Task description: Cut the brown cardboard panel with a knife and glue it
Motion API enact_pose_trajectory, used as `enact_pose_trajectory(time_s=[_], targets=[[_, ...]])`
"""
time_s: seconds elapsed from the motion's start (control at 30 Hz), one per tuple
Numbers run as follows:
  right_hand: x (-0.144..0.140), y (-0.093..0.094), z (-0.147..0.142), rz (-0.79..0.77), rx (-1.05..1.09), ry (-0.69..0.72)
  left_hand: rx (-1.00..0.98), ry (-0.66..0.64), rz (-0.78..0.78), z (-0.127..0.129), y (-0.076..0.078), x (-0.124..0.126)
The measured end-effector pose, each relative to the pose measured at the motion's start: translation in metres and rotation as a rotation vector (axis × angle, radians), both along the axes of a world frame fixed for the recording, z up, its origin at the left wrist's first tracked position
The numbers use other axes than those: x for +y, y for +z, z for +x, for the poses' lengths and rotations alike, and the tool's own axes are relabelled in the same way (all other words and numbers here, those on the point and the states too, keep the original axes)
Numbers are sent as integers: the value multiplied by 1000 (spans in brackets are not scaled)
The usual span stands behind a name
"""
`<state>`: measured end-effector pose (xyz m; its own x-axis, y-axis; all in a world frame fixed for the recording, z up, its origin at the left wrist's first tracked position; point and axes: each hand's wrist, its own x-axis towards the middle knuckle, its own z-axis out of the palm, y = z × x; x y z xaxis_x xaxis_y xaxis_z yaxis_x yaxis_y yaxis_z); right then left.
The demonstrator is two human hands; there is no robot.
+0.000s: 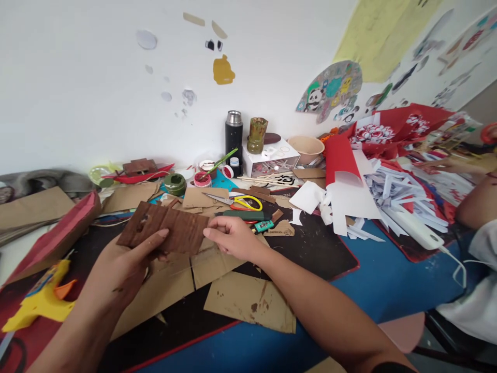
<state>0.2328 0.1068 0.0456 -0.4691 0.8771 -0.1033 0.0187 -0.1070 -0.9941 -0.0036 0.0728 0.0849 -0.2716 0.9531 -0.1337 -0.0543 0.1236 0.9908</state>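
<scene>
while the left hand [123, 265] holds brown board [184, 228], a scrap [282, 228] reads "express".

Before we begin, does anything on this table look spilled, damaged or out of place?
Yes: the front cardboard piece, below the right hand, has dark brown smears, odd against its plain tan surface. Their colour resembles the board in the left hand.

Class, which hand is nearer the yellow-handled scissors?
Right: the right hand is just in front of the scissors; the left hand is farther away, toward their left.
</scene>
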Motion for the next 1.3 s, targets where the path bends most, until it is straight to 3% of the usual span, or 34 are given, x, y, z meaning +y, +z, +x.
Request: enact_pose_trajectory(time_s=[0.17,0.33,0.43,0.6,0.73,0.93,1.07,1.3], targets=[[-3,14,9,141,-169,-16,-169,112,-25,-7,4,-9],[-18,28,25,597,-720,223,-208,65,-93,-9,0,-23],[-24,33,29,723,-980,312,-197,53,-91,-6,-2,-28],[-27,40,26,674,-1157,374,-101,11,-40,12,-5,-28],[-32,43,22,621,-1189,379,50,-34,-44,17,-20,-24],[-40,40,27,597,-1169,370,710,4,108,2,-35,-31],[-42,37,29,561,-1160,351,916,-4,110,-7,-37,-37],[-45,30,31,514,-1105,362,1264,-109,253,-20,-48,-40]])
